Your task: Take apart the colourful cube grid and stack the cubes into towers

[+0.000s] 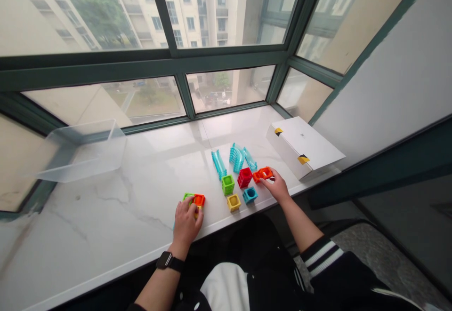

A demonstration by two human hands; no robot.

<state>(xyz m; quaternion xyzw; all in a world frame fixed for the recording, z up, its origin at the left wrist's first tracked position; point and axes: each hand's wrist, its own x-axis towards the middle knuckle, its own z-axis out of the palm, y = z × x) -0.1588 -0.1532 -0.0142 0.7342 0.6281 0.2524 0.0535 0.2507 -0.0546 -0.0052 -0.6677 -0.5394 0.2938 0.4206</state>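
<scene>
My left hand (189, 219) rests over a small cluster of toy blocks near the counter's front edge, its fingers curled around them. A green block (188, 196), an orange block (199, 200) and a bit of yellow show past the fingers; the rest is covered. To the right, my right hand (277, 186) pinches an orange toy piece (263, 174) with openings in it. Just left of that piece sits a red block (245, 178). Close by stand a lime-green block (228, 185), a yellow block (233, 203) and a blue block (250, 195).
Behind the blocks lie a straight teal track piece (219, 164), a curved one (237, 157) and another track piece (250, 158). A white box (305, 144) with yellow-black tabs stands right; a clear plastic bin (84, 153) stands left. Windows border the marbled counter (141, 198).
</scene>
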